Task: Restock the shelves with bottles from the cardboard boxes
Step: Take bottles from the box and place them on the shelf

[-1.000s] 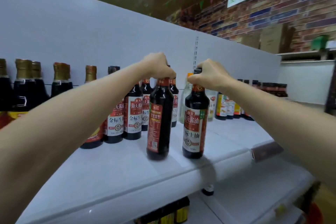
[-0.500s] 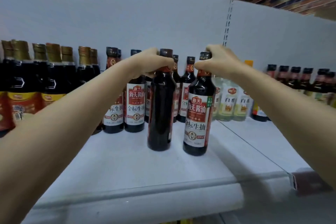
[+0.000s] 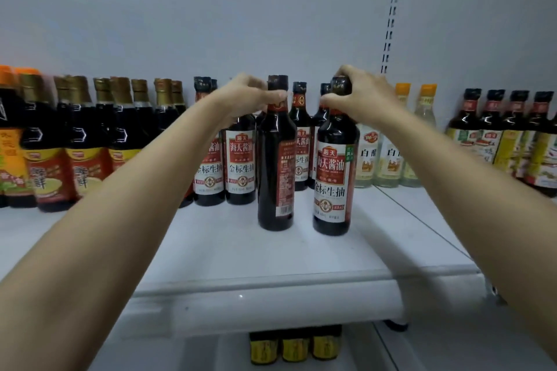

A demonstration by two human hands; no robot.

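Note:
Two dark soy sauce bottles stand upright on the white shelf, in front of a row of the same kind. My left hand grips the neck of the left bottle, whose label is turned sideways with the barcode showing. My right hand grips the cap and neck of the right bottle, its red and white label facing me. Both bottles rest on the shelf, a small gap between them. No cardboard box is in view.
Matching soy sauce bottles stand behind. Gold-capped dark bottles fill the left. Pale vinegar bottles and more dark bottles stand right. Yellow-labelled bottles sit on the shelf below. Bare shelf lies in front.
Both bottles have slid a little deeper onto the shelf, still held by their necks. The view has dropped and closed in on the shelf; the brick wall and bunting have left the frame.

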